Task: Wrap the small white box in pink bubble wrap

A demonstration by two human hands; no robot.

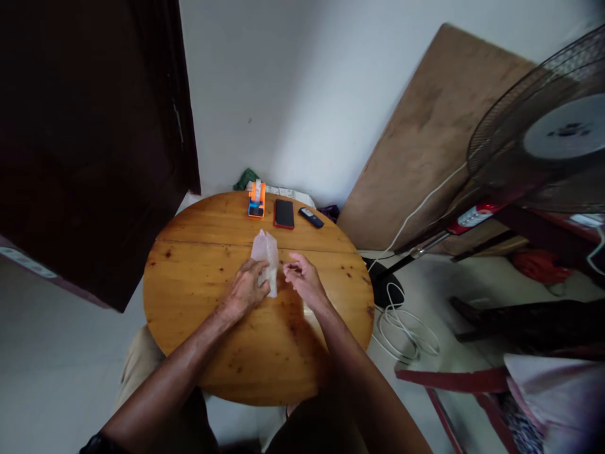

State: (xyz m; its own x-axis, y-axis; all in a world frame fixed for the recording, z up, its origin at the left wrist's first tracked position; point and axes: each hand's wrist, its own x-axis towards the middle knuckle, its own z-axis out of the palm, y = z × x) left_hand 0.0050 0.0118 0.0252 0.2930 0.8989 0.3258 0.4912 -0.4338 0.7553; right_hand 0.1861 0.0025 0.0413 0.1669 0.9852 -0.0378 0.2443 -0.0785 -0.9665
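Note:
A whitish translucent wrapped packet [266, 249], like bubble wrap or foam sheet folded around something, stands near the middle of a round wooden table [189, 271]. My left hand [249, 284] is closed on its near left side, the fingers over it and the thumb low at the front. What lies inside the wrap does not show. Just right of the packet, my right hand [305, 277] is held above the table, its fingers loosely curled and partly apart. Nothing is visible in it, and it does not touch the packet.
An orange and blue tape dispenser [256, 200], a dark phone-like rectangle with red edges [284, 214] and a dark keypad handset or remote [311, 217] lie at the table's far side. A standing fan [562, 126] and coiled white cable [406, 331] are to the right.

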